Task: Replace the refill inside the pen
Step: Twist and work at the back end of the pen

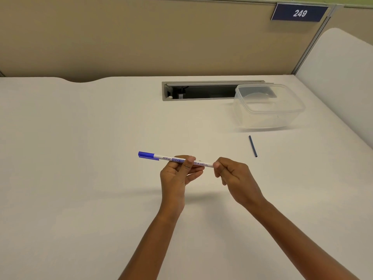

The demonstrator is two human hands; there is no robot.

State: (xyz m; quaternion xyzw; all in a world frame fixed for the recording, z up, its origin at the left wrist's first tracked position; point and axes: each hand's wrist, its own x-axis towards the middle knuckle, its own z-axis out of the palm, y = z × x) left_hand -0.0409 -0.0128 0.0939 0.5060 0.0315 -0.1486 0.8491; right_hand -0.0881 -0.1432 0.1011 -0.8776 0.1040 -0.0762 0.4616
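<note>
A white whiteboard pen (165, 158) with a blue cap at its left end lies level in the air above the white desk (80, 158). My left hand (177, 172) grips the barrel at its middle, thumb on top. My right hand (232, 172) pinches the pen's right end with curled fingers; that end is hidden by my fingertips. A thin dark blue refill (253, 146) lies on the desk, up and to the right of my right hand, apart from both hands.
A clear plastic container (268, 107) stands at the back right, partly over a grey cable slot (201, 90) in the desk. A beige partition (141, 37) runs behind, and a white panel (339, 77) rises at the right edge.
</note>
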